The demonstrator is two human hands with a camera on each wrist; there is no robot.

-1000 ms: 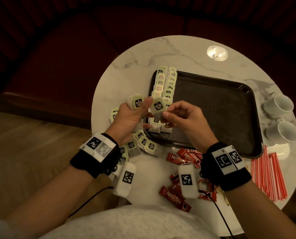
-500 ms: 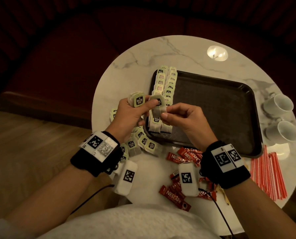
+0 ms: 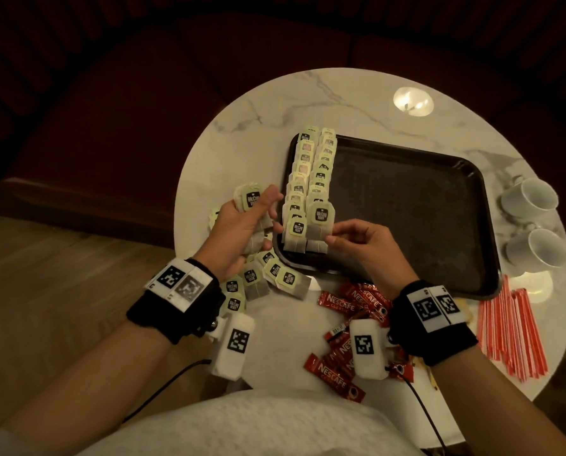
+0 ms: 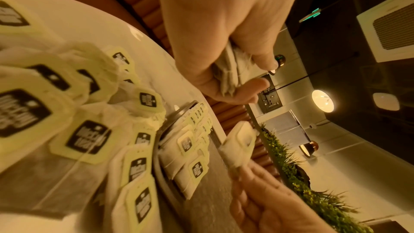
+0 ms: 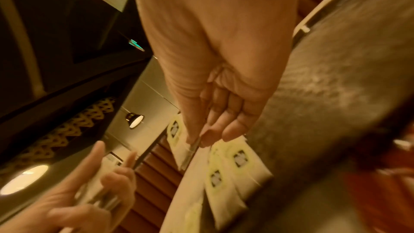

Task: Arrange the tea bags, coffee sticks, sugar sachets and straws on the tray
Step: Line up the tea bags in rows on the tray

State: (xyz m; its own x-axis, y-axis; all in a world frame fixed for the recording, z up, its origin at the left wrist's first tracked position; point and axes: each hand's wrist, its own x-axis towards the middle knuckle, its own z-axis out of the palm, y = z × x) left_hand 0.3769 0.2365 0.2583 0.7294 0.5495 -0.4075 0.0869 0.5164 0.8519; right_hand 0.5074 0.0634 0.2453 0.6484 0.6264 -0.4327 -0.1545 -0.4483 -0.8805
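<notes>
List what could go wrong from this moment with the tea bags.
1. The right hand pinches one tea bag by its edge over the near end of the right row; setting it down askew could nudge the overlapped bags.
2. The left hand holds a bunch of tea bags loosely; some may slip onto the loose pile beside the tray.

Tea bags [image 3: 311, 179] along tray's [image 3: 439, 251] left edge
</notes>
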